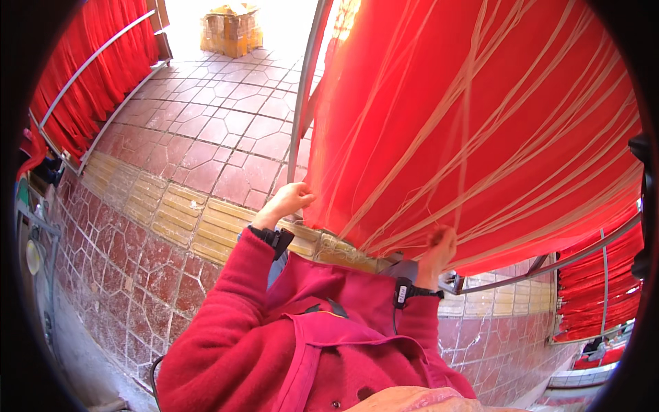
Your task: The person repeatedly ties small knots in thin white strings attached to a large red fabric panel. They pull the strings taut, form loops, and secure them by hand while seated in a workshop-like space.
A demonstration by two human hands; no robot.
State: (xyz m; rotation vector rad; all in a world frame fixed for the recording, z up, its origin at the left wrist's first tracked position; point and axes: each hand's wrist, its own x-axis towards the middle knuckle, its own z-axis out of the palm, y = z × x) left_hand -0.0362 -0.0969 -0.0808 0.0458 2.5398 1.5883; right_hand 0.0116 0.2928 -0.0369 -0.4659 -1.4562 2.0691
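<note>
A large sheet of red cloth (364,69) spreads before me, with many long pale threads (415,141) fanning across it and drawing together near its close edge. My left hand (292,199) is at the left corner of the cloth, beside a metal bar. Its fingers are curled closed; whether anything small sits in them is hidden. At the near edge, right of the middle, my right hand (439,248) has its fingers pinched together and slightly blurred. A pale thread runs upward from these fingertips over the cloth.
The metal frame bar (302,96) runs along the cloth's left side. More red fabric hangs on racks at the far left (103,69) and far right (594,288). A worn cardboard box (232,33) stands on the tiled floor (199,130), which has a yellow ribbed strip.
</note>
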